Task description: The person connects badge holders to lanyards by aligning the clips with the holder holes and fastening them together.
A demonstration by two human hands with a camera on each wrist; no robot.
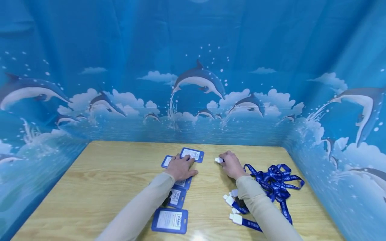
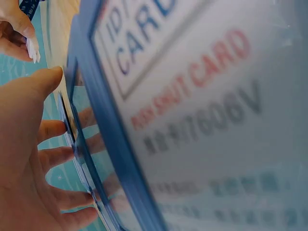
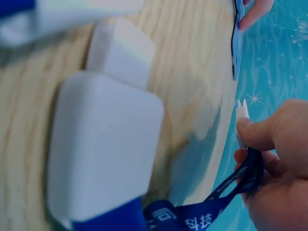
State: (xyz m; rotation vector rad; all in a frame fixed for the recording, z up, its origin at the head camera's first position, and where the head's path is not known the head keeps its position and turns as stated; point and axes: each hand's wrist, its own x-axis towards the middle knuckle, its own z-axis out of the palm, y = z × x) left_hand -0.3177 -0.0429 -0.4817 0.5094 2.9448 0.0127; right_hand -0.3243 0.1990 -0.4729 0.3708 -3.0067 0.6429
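My left hand (image 1: 180, 168) lies with spread fingers over the far end of a column of blue ID card holders. Its fingertips touch two of them, an upper card holder (image 1: 196, 155) and one at the left (image 1: 165, 162); the palm hides part of another. In the left wrist view a card holder (image 2: 192, 120) looms close and blurred. Between thumb and fingers, my right hand (image 1: 231, 164) pinches the white plastic clip (image 3: 242, 120) of a blue lanyard (image 3: 250, 173). The clip is held near the table's far side, to the right of the card holders.
A tangle of blue lanyards (image 1: 274, 182) lies on the wooden table (image 1: 105, 187) at the right. Several white clips, including a near one (image 1: 236, 219), lie beside the right forearm. The nearest card holder (image 1: 170, 221) is at the front. A dolphin-print curtain (image 1: 196, 127) surrounds the table.
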